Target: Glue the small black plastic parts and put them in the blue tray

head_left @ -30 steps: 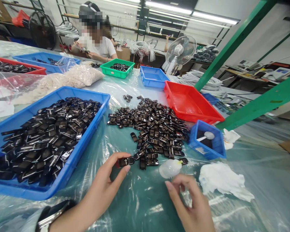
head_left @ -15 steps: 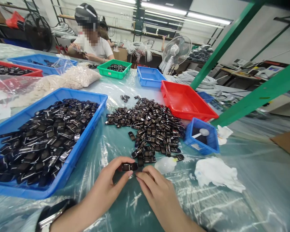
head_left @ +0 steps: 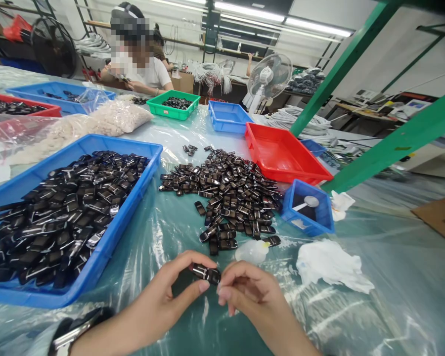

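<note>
Near the counter's point(head_left: 185, 217) front edge, the left hand point(head_left: 178, 287) pinches a small black part point(head_left: 205, 273) sideways, apparently leaving its end free for the right hand point(head_left: 250, 291), whose fingertips nearly meet there; whether they grip anything, I cannot tell.

Parts point(head_left: 226, 190) lie heaped on the table point(head_left: 174, 222) before me, a laden tray point(head_left: 128, 222) to their left.
A bottle point(head_left: 252, 251) rests by the heap's near right edge, a wipe point(head_left: 330, 264) to its right; behind the wipe stands a bin point(head_left: 311, 227) with a spoon point(head_left: 311, 201) in it, another tray point(head_left: 287, 153) behind that; a bag point(head_left: 122, 116) lies behind the laden tray.
</note>
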The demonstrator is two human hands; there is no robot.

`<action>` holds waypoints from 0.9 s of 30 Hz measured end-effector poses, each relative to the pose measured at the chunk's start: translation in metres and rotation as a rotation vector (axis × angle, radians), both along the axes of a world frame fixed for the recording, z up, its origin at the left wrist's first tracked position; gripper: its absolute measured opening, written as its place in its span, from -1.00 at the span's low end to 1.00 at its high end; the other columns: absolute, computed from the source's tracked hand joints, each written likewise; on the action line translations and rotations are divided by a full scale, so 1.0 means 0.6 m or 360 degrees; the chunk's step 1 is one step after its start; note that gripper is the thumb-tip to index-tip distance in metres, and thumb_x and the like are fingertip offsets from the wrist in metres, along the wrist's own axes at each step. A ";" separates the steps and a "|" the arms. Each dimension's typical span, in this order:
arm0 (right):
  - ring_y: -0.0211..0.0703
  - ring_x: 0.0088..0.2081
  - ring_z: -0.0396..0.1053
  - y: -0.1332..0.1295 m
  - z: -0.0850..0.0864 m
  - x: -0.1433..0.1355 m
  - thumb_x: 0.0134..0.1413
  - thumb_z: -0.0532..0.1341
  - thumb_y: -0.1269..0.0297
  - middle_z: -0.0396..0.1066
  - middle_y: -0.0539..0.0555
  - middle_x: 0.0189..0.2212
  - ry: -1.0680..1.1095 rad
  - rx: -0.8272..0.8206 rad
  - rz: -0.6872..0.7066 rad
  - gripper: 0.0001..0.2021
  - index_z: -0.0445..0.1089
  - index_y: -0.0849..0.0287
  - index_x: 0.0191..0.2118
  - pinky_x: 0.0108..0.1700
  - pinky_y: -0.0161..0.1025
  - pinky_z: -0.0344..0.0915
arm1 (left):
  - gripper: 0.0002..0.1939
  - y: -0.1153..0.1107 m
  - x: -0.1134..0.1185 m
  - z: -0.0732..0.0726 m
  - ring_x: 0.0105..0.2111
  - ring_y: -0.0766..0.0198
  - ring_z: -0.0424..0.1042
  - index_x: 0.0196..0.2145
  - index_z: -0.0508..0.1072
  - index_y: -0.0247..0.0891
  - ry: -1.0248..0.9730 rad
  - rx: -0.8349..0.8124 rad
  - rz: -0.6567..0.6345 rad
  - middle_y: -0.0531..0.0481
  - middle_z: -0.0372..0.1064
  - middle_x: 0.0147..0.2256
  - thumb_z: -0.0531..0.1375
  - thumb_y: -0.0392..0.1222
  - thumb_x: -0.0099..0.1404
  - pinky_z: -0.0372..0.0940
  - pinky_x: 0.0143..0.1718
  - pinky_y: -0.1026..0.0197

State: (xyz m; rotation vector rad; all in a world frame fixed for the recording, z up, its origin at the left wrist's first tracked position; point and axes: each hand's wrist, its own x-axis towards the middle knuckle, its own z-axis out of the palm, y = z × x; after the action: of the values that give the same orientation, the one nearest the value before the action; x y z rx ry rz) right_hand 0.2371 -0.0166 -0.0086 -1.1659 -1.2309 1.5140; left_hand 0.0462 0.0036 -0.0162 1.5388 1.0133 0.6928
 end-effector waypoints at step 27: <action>-0.29 -0.56 0.26 -0.018 -0.009 0.014 0.10 0.26 0.21 0.28 -0.07 -0.61 -0.0092 0.0027 0.0050 -0.82 0.34 0.08 -0.48 -0.50 -0.34 0.24 | -0.75 0.004 -0.013 0.038 -0.21 0.16 0.42 -0.03 0.32 -0.05 0.0362 0.0915 -0.0046 0.02 0.45 -0.22 0.06 -0.30 0.38 0.31 -0.19 0.15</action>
State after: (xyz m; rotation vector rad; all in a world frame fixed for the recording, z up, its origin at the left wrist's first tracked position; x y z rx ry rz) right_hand 0.2456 -0.0276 -0.0142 -1.1921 -1.3037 1.4995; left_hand 0.0382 0.0062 0.0066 2.1658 1.0039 0.8496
